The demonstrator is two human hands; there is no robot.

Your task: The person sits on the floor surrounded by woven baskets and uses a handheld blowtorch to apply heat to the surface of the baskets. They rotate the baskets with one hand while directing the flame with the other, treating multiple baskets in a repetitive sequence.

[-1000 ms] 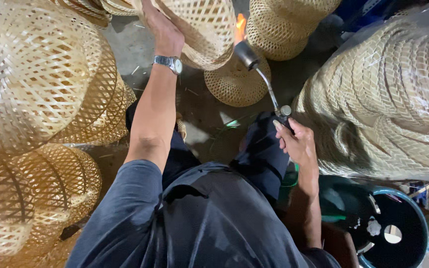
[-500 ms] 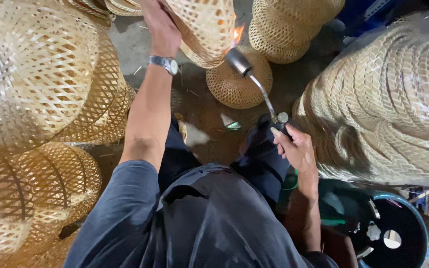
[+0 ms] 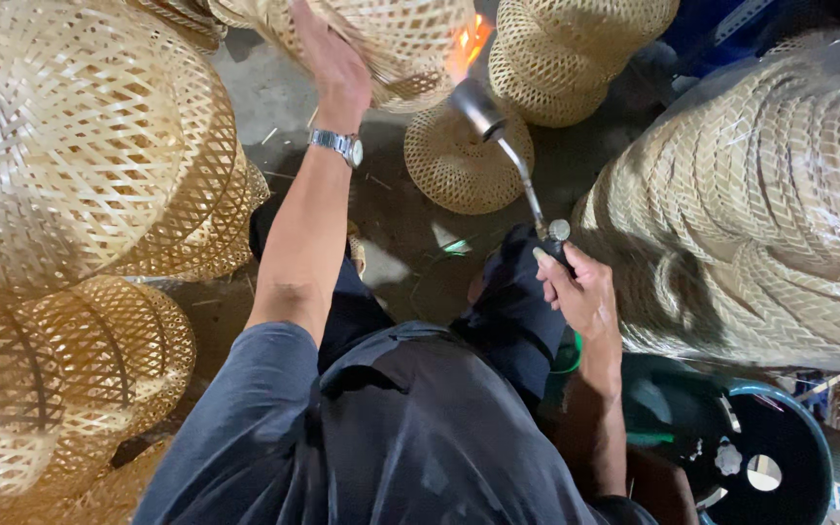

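Note:
My left hand [image 3: 331,60], with a metal wristwatch [image 3: 338,145] on the wrist, grips a woven bamboo lampshade [image 3: 396,37] held up at the top of the view. My right hand [image 3: 576,287] is closed around the handle of a gas torch [image 3: 509,156]. The torch's long thin neck points up and left, and its nozzle sends an orange flame [image 3: 466,44] against the side of the held lampshade. My dark shirt and trousers fill the lower middle.
Large woven bamboo shades [image 3: 70,146] are piled at the left, more [image 3: 576,49] stand at the top right, and a plastic-wrapped stack [image 3: 770,194] is at the right. A small round shade [image 3: 454,170] lies on the concrete floor. A dark blue stool [image 3: 765,457] stands at lower right.
The torch has swung a little left and up, its flame now licking the lampshade's side. My left hand has turned the lampshade slightly.

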